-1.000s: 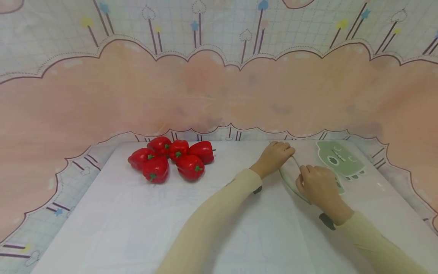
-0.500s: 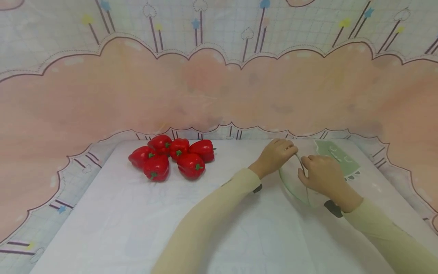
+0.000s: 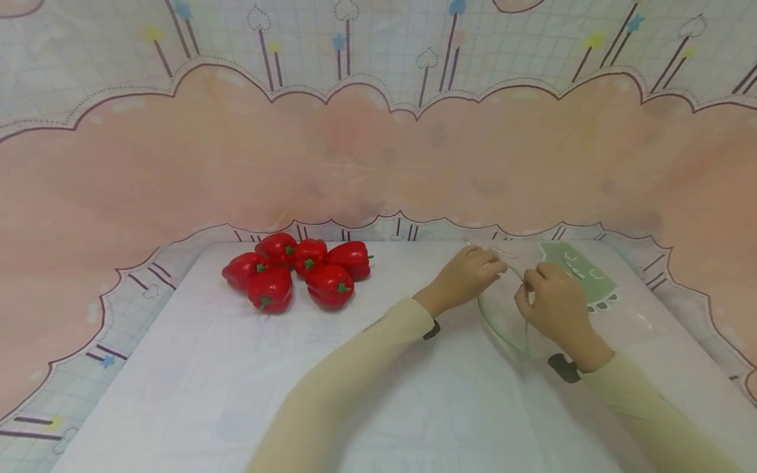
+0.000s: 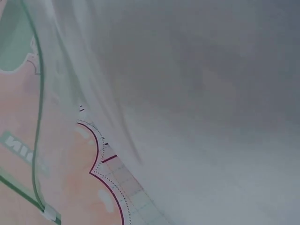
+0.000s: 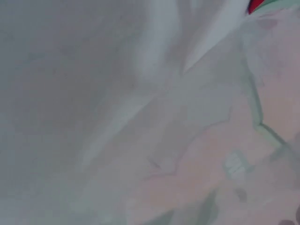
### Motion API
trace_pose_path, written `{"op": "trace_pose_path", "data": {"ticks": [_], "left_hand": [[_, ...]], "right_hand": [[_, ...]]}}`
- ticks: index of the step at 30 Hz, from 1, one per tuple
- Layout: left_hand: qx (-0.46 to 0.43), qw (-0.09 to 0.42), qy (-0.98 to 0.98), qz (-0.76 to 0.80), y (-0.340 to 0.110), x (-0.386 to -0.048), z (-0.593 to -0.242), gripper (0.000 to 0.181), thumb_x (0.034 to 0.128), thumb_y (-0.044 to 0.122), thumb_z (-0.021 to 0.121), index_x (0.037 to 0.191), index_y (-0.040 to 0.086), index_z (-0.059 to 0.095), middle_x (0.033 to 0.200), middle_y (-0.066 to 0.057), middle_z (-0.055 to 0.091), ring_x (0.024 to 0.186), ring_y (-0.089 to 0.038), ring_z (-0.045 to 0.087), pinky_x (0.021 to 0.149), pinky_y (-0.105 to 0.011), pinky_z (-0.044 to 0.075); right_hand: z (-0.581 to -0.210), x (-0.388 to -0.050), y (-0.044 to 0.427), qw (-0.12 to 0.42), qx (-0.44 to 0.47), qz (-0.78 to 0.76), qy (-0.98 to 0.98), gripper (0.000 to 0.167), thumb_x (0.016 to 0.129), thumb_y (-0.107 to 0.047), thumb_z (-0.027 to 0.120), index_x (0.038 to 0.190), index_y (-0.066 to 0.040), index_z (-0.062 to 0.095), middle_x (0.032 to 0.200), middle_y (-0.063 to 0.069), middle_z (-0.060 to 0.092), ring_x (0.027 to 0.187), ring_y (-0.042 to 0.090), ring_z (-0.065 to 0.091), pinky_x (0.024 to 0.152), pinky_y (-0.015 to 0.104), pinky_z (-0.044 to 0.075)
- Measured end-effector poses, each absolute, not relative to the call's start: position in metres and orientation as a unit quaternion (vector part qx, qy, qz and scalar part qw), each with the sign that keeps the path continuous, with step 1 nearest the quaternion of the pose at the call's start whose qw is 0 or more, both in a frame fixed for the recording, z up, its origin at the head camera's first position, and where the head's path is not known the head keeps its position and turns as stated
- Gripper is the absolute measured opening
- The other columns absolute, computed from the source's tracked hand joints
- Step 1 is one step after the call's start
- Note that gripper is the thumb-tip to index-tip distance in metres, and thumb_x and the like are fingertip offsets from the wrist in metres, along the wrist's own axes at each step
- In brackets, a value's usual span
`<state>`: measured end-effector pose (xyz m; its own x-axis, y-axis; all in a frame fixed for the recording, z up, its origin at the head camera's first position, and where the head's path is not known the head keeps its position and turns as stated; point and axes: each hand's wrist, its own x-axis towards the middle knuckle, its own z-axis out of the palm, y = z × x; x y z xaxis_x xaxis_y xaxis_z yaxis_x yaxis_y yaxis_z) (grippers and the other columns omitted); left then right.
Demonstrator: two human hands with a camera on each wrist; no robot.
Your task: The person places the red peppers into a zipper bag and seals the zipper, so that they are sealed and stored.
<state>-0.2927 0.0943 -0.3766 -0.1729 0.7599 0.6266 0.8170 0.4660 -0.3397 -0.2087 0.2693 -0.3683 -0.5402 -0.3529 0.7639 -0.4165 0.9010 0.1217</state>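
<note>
A clear plastic pouch with green edging and a green cartoon print (image 3: 582,276) lies toward the right back of the white table. My left hand (image 3: 463,279) pinches its edge at the back. My right hand (image 3: 554,303) pinches the edge a little to the right, with fingers curled. Between and below the hands, the green rim (image 3: 497,332) bows out in a loop. Up close in the left wrist view, a green edge strip (image 4: 40,108) runs down the see-through plastic. The right wrist view has another green edge (image 5: 255,103); neither wrist view shows fingers.
Several red bell peppers (image 3: 329,287) with green stems sit in a cluster at the back left of the white table (image 3: 266,387). A patterned cloth (image 3: 355,157) hangs behind the table and along its sides.
My right hand has shifted up, drawing the pouch's edge with it. The left hand has slid slightly left. The green rim's loop has changed shape. The peppers stay put.
</note>
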Motion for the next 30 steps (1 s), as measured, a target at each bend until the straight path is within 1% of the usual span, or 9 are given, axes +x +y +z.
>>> {"op": "trace_pose_path", "data": {"ticks": [2, 7, 10, 11, 14, 19, 24, 26, 30], "left_hand": [[-0.537, 0.341, -0.771, -0.024, 0.086, -0.289, -0.377, 0.014, 0.0907, 0.022, 0.061, 0.104, 0.019, 0.064, 0.106, 0.004, 0.066, 0.103, -0.010, 0.061, 0.097, -0.024, 0.044], [-0.572, 0.193, -0.796, 0.045, 0.072, -0.278, -0.373, 0.030, 0.0889, 0.023, 0.063, 0.119, 0.023, 0.061, 0.117, 0.004, 0.061, 0.113, -0.010, 0.056, 0.107, -0.029, 0.037], [-0.566, 0.142, -0.808, 0.079, 0.070, -0.276, -0.373, 0.037, 0.0895, 0.027, 0.062, 0.126, 0.025, 0.058, 0.125, 0.003, 0.057, 0.120, -0.012, 0.052, 0.112, -0.030, 0.032], [-0.562, 0.136, -0.812, 0.084, 0.069, -0.276, -0.374, 0.037, 0.0897, 0.028, 0.062, 0.127, 0.025, 0.058, 0.127, 0.003, 0.057, 0.122, -0.013, 0.051, 0.113, -0.031, 0.031], [-0.546, 0.143, -0.819, 0.101, 0.069, -0.276, -0.376, 0.034, 0.0905, 0.028, 0.060, 0.124, 0.025, 0.060, 0.130, 0.002, 0.056, 0.124, -0.014, 0.049, 0.113, -0.032, 0.031], [-0.522, 0.167, -0.825, 0.134, 0.068, -0.281, -0.380, 0.027, 0.0938, 0.021, 0.053, 0.118, 0.028, 0.063, 0.126, 0.006, 0.058, 0.122, -0.013, 0.050, 0.112, -0.034, 0.032], [-0.509, 0.179, -0.830, 0.140, 0.068, -0.286, -0.382, 0.030, 0.0936, 0.017, 0.050, 0.117, 0.030, 0.064, 0.124, 0.007, 0.059, 0.122, -0.011, 0.050, 0.113, -0.036, 0.030], [-0.507, 0.180, -0.832, 0.135, 0.068, -0.288, -0.382, 0.031, 0.0935, 0.016, 0.051, 0.118, 0.030, 0.063, 0.125, 0.007, 0.059, 0.123, -0.012, 0.050, 0.114, -0.037, 0.029], [-0.496, 0.186, -0.839, 0.123, 0.068, -0.289, -0.380, 0.030, 0.0939, 0.015, 0.051, 0.117, 0.029, 0.064, 0.125, 0.006, 0.059, 0.123, -0.012, 0.050, 0.114, -0.036, 0.029]], "right_hand": [[-0.369, -0.208, 0.269, 0.429, 0.209, 0.041, -0.878, 0.013, 0.070, -0.010, 0.051, 0.062, 0.001, 0.053, 0.058, 0.010, 0.046, 0.050, 0.023, 0.043, 0.039, 0.028, 0.033], [-0.365, -0.206, 0.267, 0.449, 0.201, 0.041, -0.870, 0.013, 0.071, -0.009, 0.051, 0.063, 0.001, 0.052, 0.057, 0.010, 0.046, 0.048, 0.023, 0.041, 0.039, 0.028, 0.032], [-0.361, -0.205, 0.266, 0.456, 0.209, 0.039, -0.864, 0.011, 0.071, -0.008, 0.052, 0.065, 0.001, 0.053, 0.058, 0.011, 0.048, 0.050, 0.025, 0.043, 0.040, 0.030, 0.033], [-0.360, -0.204, 0.265, 0.455, 0.214, 0.038, -0.864, 0.010, 0.071, -0.008, 0.053, 0.066, 0.001, 0.053, 0.059, 0.012, 0.049, 0.051, 0.027, 0.045, 0.041, 0.031, 0.035], [-0.357, -0.202, 0.265, 0.447, 0.228, 0.032, -0.865, 0.009, 0.071, -0.007, 0.056, 0.067, 0.001, 0.055, 0.062, 0.013, 0.052, 0.057, 0.031, 0.049, 0.047, 0.036, 0.039], [-0.350, -0.199, 0.266, 0.426, 0.257, 0.021, -0.867, 0.008, 0.072, -0.006, 0.056, 0.067, 0.000, 0.055, 0.062, 0.012, 0.052, 0.060, 0.031, 0.050, 0.050, 0.039, 0.040], [-0.342, -0.195, 0.266, 0.397, 0.279, 0.015, -0.874, 0.006, 0.071, -0.005, 0.054, 0.066, -0.001, 0.055, 0.060, 0.009, 0.051, 0.058, 0.028, 0.048, 0.050, 0.036, 0.039], [-0.339, -0.192, 0.265, 0.379, 0.280, 0.020, -0.882, 0.006, 0.069, -0.005, 0.057, 0.064, -0.003, 0.054, 0.059, 0.006, 0.051, 0.056, 0.024, 0.046, 0.049, 0.033, 0.037], [-0.336, -0.189, 0.260, 0.349, 0.265, 0.039, -0.898, 0.012, 0.066, -0.005, 0.063, 0.061, -0.007, 0.053, 0.056, 0.000, 0.047, 0.054, 0.017, 0.041, 0.048, 0.028, 0.032]]}}
